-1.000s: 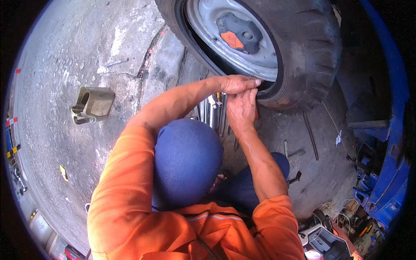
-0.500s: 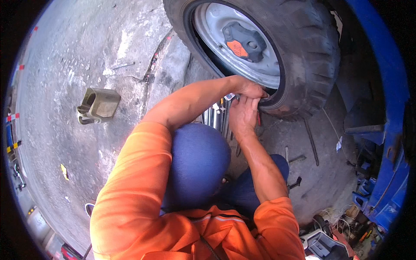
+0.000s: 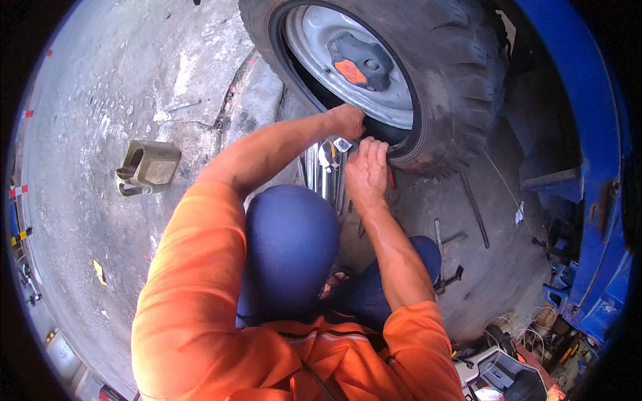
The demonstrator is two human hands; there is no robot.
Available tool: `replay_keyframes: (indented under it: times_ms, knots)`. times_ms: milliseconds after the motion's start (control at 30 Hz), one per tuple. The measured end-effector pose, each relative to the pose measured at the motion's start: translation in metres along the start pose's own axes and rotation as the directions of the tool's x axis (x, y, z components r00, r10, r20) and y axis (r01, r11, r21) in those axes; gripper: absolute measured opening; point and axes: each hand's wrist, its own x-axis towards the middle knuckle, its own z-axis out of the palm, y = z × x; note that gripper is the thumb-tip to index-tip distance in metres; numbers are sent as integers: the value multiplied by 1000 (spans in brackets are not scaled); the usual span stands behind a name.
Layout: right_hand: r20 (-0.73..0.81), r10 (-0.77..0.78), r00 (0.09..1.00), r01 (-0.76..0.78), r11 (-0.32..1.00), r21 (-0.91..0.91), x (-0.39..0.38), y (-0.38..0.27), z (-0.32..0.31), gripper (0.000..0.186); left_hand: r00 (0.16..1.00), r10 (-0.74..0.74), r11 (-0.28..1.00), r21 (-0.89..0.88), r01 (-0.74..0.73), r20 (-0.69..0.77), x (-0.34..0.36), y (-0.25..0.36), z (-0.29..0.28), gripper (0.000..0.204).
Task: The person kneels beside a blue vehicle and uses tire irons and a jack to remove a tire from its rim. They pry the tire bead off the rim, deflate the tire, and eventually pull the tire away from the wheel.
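A large tire [image 3: 461, 87] with deep tread stands in front of me, tilted. Its grey wheel rim [image 3: 314, 33] has a dark hub cap [image 3: 366, 60] with an orange patch. A dark gap shows between the bead and the rim along the near side. At that gap my left hand [image 3: 346, 121] is closed, its fingertips partly hidden; I cannot make out what it grips. Just right of it and nearer, my right hand [image 3: 366, 172] has its fingers bent over the tire's near edge. Shiny metal tools [image 3: 326, 174] lie beneath both hands.
An olive-tan jerrycan-like container [image 3: 159, 165] lies on the stained floor at left. Right of my knee are a dark bar [image 3: 475, 210] and a tool with a black end [image 3: 449, 279]. A blue metal frame [image 3: 592, 167] borders the right, with clutter [image 3: 535, 354] at the lower right.
My left hand has moved left and up along the tire's near edge, away from my right hand; the two were together before. The whole view has shifted slightly.
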Motion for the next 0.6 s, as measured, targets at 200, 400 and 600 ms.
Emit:
replay_keyframes:
  times_ms: [200, 400, 600]
  knots:
    - [66, 15, 998, -11, 999, -50, 4, 5, -2, 36, 905, 301, 923, -147, -356, -301, -37, 7, -5, 38]
    - [120, -51, 991, 60, 995, -77, 11, 12, 14, 36, 953, 145, 635, -714, -296, -266, -20, 43, -34, 34]
    - [31, -2, 1000, 2, 1000, 14, 9, 1, 58, 48, 933, 171, 615, -706, -351, -316, -34, 92, -50, 47]
